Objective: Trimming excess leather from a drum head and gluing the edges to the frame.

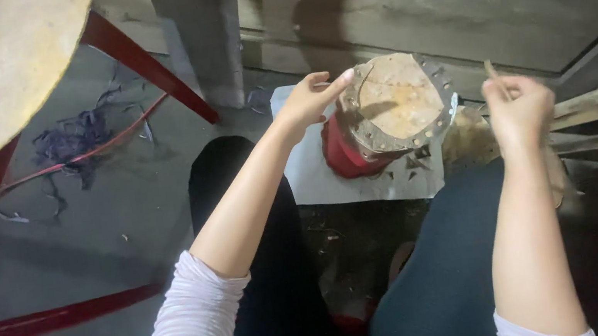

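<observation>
While the red cylinder point(348, 155) with its rusty round top stood on a white sheet point(315, 173) on the floor, the left hand point(305, 101) touched its rim at nine o'clock — fingers loosely spread; at three o'clock, well apart, the right hand point(519, 113) pinched a thin stick point(493, 75).

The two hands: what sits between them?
In the head view, a round rusty disc on a red cylinder lies between the left hand and right hand.
</observation>
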